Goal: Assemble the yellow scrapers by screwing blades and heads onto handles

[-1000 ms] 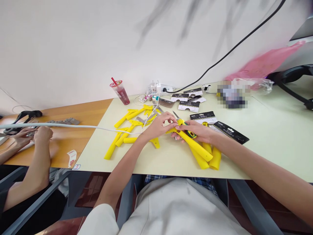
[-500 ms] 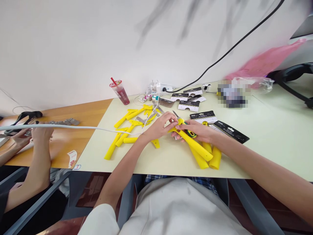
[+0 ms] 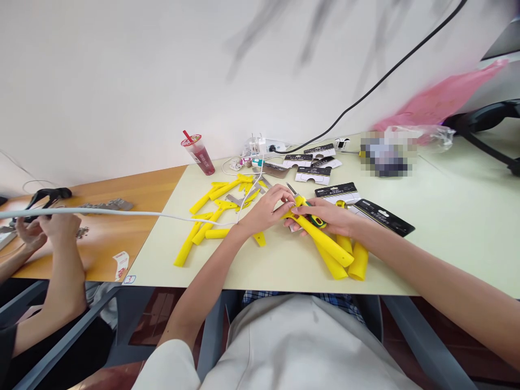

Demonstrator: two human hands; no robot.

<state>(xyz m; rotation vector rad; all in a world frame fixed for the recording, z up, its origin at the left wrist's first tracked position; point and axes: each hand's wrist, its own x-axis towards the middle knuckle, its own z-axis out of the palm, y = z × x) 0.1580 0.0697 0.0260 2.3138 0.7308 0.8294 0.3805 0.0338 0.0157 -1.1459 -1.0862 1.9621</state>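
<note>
A yellow plastic scraper handle (image 3: 327,241) lies across my right hand (image 3: 335,216), its tube end pointing down toward the table's front edge. The same hand also grips a screwdriver (image 3: 318,220) with a green and yellow grip, its shaft pointing up and left. My left hand (image 3: 268,210) has thumb and fingertips pinched at the head of the handle; anything small between them is hidden. Beneath my right wrist lie more yellow handles (image 3: 358,262). To the left is a pile of yellow handles (image 3: 203,233) with flat metal blades (image 3: 239,199) among them.
Black-and-white packaging cards (image 3: 312,174) lie behind my hands, with another black card (image 3: 384,216) at right. A drink cup (image 3: 201,156) and power strip (image 3: 260,145) stand near the wall. A white cable (image 3: 195,219) crosses the left side. A co-worker's hands (image 3: 52,227) are at far left.
My hands, the scraper handle and the screwdriver look nearly unchanged. At far left, the co-worker's hands have shifted slightly. The whole view has moved a little.
</note>
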